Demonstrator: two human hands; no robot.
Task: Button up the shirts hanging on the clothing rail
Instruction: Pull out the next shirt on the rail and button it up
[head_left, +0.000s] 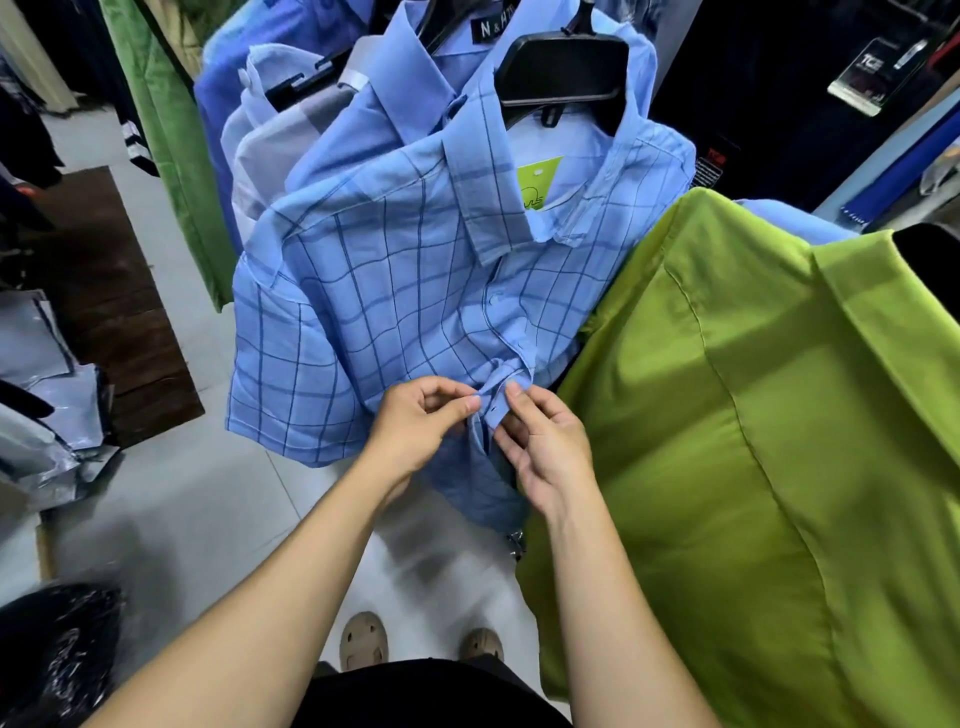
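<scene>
A light blue checked shirt (395, 291) hangs on a black hanger (563, 73) in the middle of the view. Its front placket (511, 358) runs down from the collar, with two small buttons showing above my hands. My left hand (421, 421) pinches the left edge of the placket low on the shirt. My right hand (540, 441) pinches the right edge at the same spot, thumb and forefinger touching the cloth. The fingertips of both hands meet there. A button under them is hidden. Below my hands the shirt front hangs apart.
A lime green shirt (769, 426) hangs close on the right, touching the checked shirt. Plain blue shirts (400, 98) hang behind. A green garment (171, 135) hangs at left. Bagged shirts (47, 405) and a dark mat (119, 306) lie on the tiled floor.
</scene>
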